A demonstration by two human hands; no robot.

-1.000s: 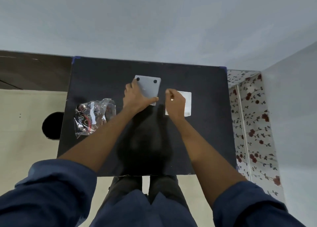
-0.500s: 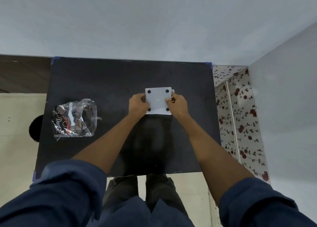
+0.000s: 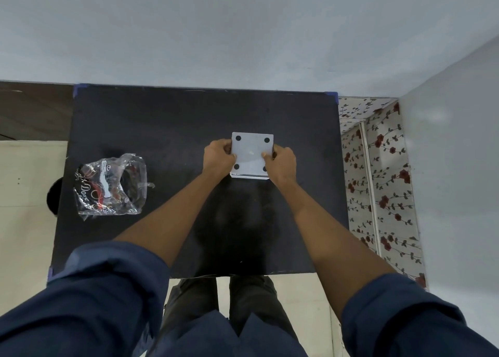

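A white square plate (image 3: 251, 153) with four black dots near its corners sits on top of a second white piece, whose front edge (image 3: 249, 176) shows beneath it, at the middle right of the black table (image 3: 167, 130). My left hand (image 3: 218, 160) grips the plate's left edge with curled fingers. My right hand (image 3: 281, 163) grips its right edge, thumb on the top face. Both thumbs lie on the plate near the lower dots.
A crumpled clear plastic bag (image 3: 111, 184) with dark and red contents lies on the table's left side. A wall runs along the table's far edge, and a flower-patterned surface (image 3: 378, 184) stands to the right. My legs (image 3: 232, 297) are at the near edge.
My left hand carried the dotted plate rightwards and set it over the white piece that my right hand held. Both hands now hold the stacked pair at its sides.
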